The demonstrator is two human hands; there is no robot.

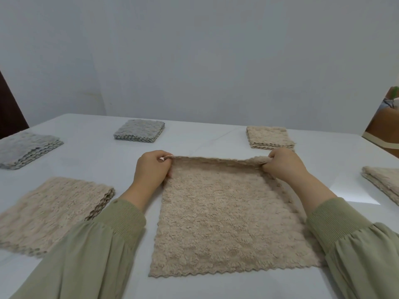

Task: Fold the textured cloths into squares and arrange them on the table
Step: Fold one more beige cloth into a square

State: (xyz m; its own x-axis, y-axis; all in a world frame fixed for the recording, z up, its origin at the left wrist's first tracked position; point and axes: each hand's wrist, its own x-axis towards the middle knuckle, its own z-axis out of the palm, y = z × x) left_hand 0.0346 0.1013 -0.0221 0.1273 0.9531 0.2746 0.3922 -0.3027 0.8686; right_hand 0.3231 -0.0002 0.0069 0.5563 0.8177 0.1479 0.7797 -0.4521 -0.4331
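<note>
A beige textured cloth (224, 216) lies spread flat on the white table (194, 137) in front of me, its scalloped near edge toward me. My left hand (151, 169) pinches its far left corner and my right hand (285, 164) pinches its far right corner. The far edge is lifted slightly off the table between them. Both arms wear green sleeves.
Folded cloths lie around: a beige stack (49, 212) at near left, a grey stack (28, 151) at far left, a grey stack (139, 131) at back centre, a beige stack (269, 137) at back right, another beige stack (384, 182) at the right edge. A brown box (384, 126) stands beyond the table's right side.
</note>
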